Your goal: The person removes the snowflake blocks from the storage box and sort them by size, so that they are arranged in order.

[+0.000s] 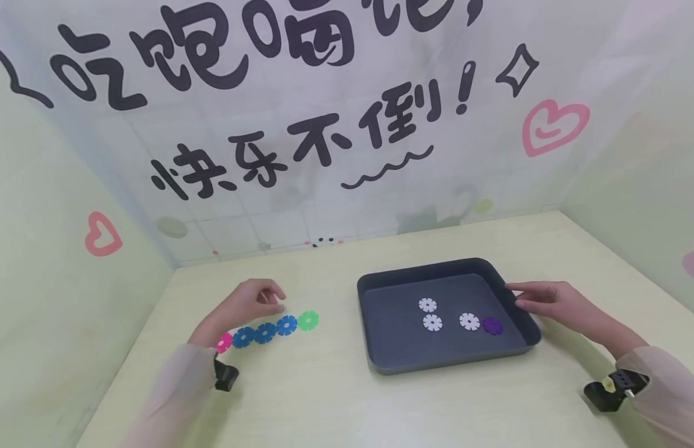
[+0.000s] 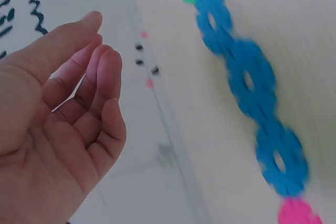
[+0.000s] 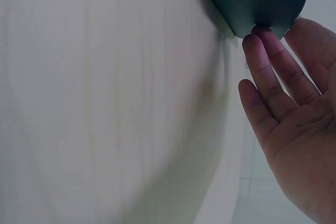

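Note:
My left hand (image 1: 254,300) hovers above the table's left side, its fingers loosely bent with nothing between thumb and fingertips. Just below it lies a chain of joined plastic snowflake discs. A pink disc (image 1: 224,342) is at the near end, partly hidden by the wrist, then come three blue discs (image 1: 265,333), and a green disc (image 1: 309,320) ends it. At the right, my right hand (image 1: 554,303) touches the rim of a dark grey tray (image 1: 391,363) with fairly straight fingers (image 3: 270,85). Three white discs (image 1: 432,322) and a purple disc (image 1: 492,325) lie in the tray.
The pale wooden table (image 1: 302,398) meets a printed white backdrop (image 1: 302,205) behind the tray, with side walls left and right. Small black wrist cameras (image 1: 226,375) stick out below both sleeves.

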`<state>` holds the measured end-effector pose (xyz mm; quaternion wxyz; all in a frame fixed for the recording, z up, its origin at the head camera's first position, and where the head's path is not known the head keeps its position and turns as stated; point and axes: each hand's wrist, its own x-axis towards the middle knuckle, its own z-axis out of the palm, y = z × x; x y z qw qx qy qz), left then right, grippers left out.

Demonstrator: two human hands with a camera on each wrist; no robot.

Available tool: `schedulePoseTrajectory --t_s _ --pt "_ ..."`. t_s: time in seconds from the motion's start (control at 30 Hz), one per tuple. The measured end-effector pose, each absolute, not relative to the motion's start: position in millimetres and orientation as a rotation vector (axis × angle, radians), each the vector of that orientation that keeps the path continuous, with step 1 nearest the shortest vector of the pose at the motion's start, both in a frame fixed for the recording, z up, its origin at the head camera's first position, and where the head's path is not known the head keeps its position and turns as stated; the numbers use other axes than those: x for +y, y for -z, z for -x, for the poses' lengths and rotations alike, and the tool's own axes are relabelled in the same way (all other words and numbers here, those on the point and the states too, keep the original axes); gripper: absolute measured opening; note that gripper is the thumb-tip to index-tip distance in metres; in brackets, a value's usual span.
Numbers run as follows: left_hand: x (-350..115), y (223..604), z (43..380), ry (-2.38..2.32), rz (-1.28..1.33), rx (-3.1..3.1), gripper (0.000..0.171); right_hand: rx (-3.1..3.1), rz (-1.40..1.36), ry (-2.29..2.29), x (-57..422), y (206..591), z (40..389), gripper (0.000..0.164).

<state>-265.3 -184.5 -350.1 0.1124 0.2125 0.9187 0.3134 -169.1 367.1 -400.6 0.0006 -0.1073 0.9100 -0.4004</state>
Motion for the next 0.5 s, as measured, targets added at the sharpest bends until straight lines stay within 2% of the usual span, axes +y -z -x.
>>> schedulePoseTrajectory --t_s 0.5 --pt "-85 346 261 -1.033 -0.987 2.493 0.018 2.86 0.346 1.262 368 403 170 0.043"
